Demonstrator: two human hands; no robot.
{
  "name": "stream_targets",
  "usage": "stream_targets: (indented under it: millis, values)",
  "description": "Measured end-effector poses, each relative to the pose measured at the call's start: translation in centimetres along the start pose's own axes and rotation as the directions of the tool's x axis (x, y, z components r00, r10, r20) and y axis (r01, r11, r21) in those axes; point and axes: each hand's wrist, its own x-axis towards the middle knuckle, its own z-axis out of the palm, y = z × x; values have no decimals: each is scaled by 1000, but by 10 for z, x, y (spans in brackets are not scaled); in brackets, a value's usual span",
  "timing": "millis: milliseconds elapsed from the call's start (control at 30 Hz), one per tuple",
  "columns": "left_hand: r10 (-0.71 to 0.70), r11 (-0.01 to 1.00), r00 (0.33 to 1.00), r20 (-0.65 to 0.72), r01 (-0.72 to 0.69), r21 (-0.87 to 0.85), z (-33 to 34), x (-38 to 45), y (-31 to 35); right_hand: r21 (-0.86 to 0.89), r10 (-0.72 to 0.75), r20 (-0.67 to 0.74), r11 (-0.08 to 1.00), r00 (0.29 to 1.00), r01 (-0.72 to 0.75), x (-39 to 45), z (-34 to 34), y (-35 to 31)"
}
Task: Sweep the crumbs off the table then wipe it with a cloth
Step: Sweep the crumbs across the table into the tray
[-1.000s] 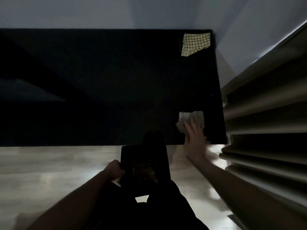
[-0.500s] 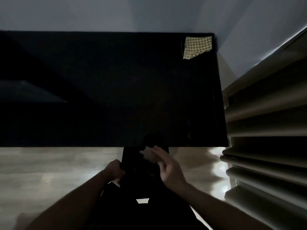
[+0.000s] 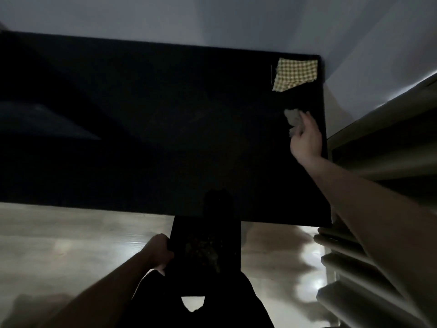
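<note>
Clearly the sweeping step is in hand. The right hand [image 3: 306, 140] reaches over the far right of the black bench [image 3: 142, 138], its fingers [image 3: 307, 119] curled round a pale wad of tissue [image 3: 293, 119] just near of the checked cloth [image 3: 294, 74], which lies untouched in the far right corner. The left hand [image 3: 157, 252] grips the left edge of a dark tray [image 3: 205, 245] held just below the bench's near edge, with a heap of crumbs [image 3: 201, 250] already in it.

The risks, as I judge them: the tray sits well left of the hand, so crumbs dragged straight toward the near edge could miss it and drop to the floor [image 3: 71, 233]. In this dim light, crumbs on the black surface are too dark to make out, and some may be left. A one-handed tray could tilt and spill.
</note>
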Motion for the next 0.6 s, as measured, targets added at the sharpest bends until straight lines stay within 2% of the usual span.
stream_targets:
  millis: [200,300,400,600]
  values:
    - [51,999,997,-54,-51,-7,7,10,-12,-323,173,130,938,976,-123,53,33,-25]
    - [19,1000,998,-59,-19,-10,9,13,-16,-352,231,126,920,965,-174,57,53,-42]
    - [-2,999,998,-66,4,32,9,16,-19,-365,177,152,924,972,-111,61,72,-61]
    - [-15,999,997,-75,18,39,9,20,-22,-368,-17,272,922,962,120,72,111,-112]
